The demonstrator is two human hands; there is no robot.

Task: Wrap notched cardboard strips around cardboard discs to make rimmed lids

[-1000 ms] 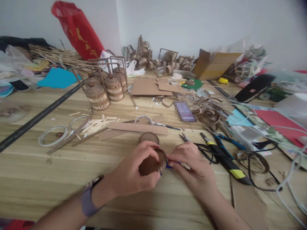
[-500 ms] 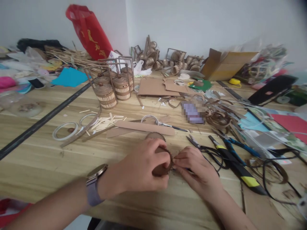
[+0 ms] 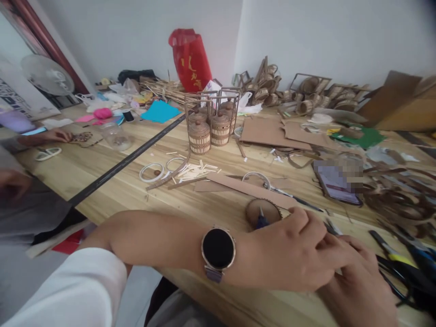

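My left hand (image 3: 293, 254), with a round-faced watch (image 3: 218, 248) on its wrist, has its fingers curled in against my right hand (image 3: 361, 281). My right hand's fingers are bent and partly covered by the left. Whatever sits between them is hidden. Just beyond my left hand lies a round brown disc (image 3: 252, 211) with a ribbed rim. A blue tool with a pale pointed tip (image 3: 261, 220) shows over the disc; its lower part is hidden by my left hand. A brown cardboard strip (image 3: 250, 190) lies behind the disc.
Lidded bamboo baskets (image 3: 200, 137) with tall handles stand mid-table. Pale sticks (image 3: 200, 170), tape rings (image 3: 152, 172) and a phone (image 3: 335, 181) lie nearer. Cutting tools (image 3: 391, 254) crowd the right. At far left, another person's hand (image 3: 56, 135) is near white-handled scissors (image 3: 48, 154).
The view has swung left, bringing another person into sight. My left hand has turned and closed in over my right; the ribbed round piece it gripped is now out of sight.
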